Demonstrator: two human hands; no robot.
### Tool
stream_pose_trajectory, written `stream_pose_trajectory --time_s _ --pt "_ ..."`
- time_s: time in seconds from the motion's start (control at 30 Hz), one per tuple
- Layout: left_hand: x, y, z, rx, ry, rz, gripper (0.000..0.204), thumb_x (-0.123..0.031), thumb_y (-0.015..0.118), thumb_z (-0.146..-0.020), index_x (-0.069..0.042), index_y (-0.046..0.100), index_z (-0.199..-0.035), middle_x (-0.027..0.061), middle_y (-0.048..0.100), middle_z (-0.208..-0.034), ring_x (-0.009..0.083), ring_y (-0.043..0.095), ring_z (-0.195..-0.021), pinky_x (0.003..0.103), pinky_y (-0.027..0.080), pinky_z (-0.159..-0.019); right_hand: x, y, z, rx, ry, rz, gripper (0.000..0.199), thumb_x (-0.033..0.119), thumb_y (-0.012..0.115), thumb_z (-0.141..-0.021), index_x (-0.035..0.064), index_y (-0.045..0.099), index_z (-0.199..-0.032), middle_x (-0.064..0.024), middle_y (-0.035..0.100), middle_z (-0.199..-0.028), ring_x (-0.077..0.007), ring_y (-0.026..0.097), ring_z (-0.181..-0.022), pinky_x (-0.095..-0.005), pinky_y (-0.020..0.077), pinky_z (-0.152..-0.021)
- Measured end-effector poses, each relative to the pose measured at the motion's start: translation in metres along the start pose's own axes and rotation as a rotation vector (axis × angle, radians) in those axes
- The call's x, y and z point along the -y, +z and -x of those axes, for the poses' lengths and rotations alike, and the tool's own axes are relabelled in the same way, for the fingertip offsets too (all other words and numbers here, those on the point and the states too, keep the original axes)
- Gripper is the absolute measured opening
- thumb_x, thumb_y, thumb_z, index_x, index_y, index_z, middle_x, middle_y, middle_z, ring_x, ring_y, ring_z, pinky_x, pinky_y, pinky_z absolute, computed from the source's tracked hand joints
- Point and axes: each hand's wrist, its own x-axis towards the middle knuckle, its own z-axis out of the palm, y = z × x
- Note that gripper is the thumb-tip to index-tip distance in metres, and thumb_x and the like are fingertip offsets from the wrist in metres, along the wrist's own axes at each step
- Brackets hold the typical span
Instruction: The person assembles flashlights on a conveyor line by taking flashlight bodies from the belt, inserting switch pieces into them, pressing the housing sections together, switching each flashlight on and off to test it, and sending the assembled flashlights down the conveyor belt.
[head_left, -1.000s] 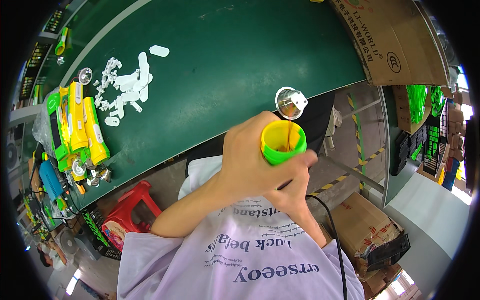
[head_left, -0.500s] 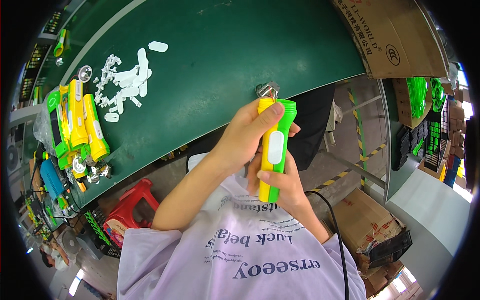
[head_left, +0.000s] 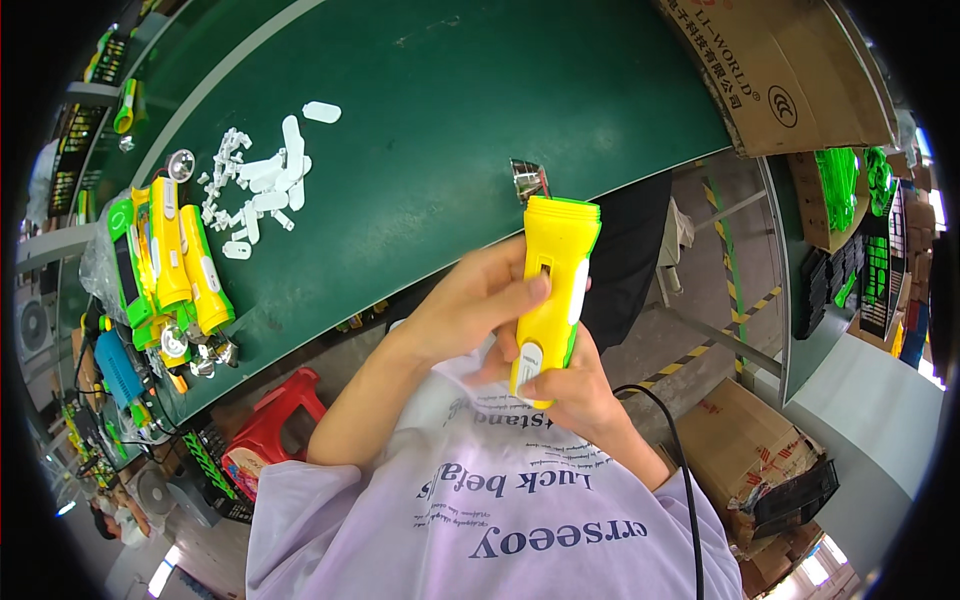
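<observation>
We grip yellow torch body (head_left: 553, 290), left hand (head_left: 470, 305) and right hand (head_left: 565, 385) both clamped; silver reflector (head_left: 528, 181) at bench edge (head_left: 640, 170) risks knock-off.

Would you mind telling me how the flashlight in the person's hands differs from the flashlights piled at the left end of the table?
The held flashlight is gripped off the table by the left hand and right hand; the piled flashlights lie on the green table. The held one stands alone, near upright; the piled ones lie side by side. Both are yellow and green.
</observation>
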Motion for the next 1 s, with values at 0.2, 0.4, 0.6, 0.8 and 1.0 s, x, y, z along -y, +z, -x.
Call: stream_pose_trajectory --time_s 0.2,0.4,0.6,0.8,1.0 --pt "0.019 -0.011 0.003 0.205 -0.016 0.122 0.057 -0.016 0.080 -0.073 -0.001 0.057 -0.122 0.0142 0.063 -0.121 0.0203 0.061 -0.108 0.033 0.049 -0.094 0.002 0.009 0.004 -0.053 0.068 0.256 0.068 -0.008 0.055 -0.065 -0.0004 0.039 -0.130 -0.0101 0.057 -0.090 -0.0203 0.065 -0.077 -0.0337 0.0548 -0.067" --pt "0.027 -0.004 0.002 0.166 0.053 0.320 0.063 -0.025 0.091 -0.060 -0.001 0.059 -0.109 0.0112 0.064 -0.098 0.0325 0.061 -0.110 0.045 0.048 -0.098 0.003 0.025 0.004 -0.141 -0.060 0.356 0.058 -0.004 0.058 -0.065 -0.0014 0.043 -0.121 -0.0059 0.055 -0.071 -0.0155 0.056 -0.058 -0.0259 0.0436 -0.050" --pt "0.018 -0.001 0.008 0.169 0.038 0.209 0.057 -0.013 0.081 -0.068 0.000 0.058 -0.119 0.0151 0.064 -0.116 0.0242 0.061 -0.110 0.037 0.049 -0.096 0.006 0.018 0.008 -0.085 -0.033 0.369 0.053 -0.005 0.057 -0.065 -0.0012 0.047 -0.117 -0.0053 0.055 -0.072 -0.0124 0.052 -0.055 -0.0250 0.0408 -0.047" --pt "0.016 0.009 0.002 0.000 -0.012 0.133 0.054 -0.034 0.076 -0.081 0.004 0.059 -0.116 0.0187 0.065 -0.113 0.0241 0.066 -0.101 0.036 0.054 -0.089 0.003 0.002 0.006 -0.022 0.096 0.043 0.063 -0.001 0.056 -0.058 -0.0030 0.048 -0.120 -0.0114 0.060 -0.081 -0.0219 0.060 -0.060 -0.0322 0.0497 -0.052" --pt "-0.013 0.014 0.002 -0.117 -0.222 0.270 0.040 -0.036 0.050 -0.103 0.003 0.061 -0.099 0.0106 0.068 -0.088 0.0123 0.065 -0.068 0.023 0.052 -0.060 0.008 -0.007 0.000 0.280 0.118 -0.457 0.068 0.023 0.060 -0.067 -0.0032 0.046 -0.128 -0.0261 0.061 -0.110 -0.0379 0.060 -0.110 -0.0592 0.0456 -0.099"
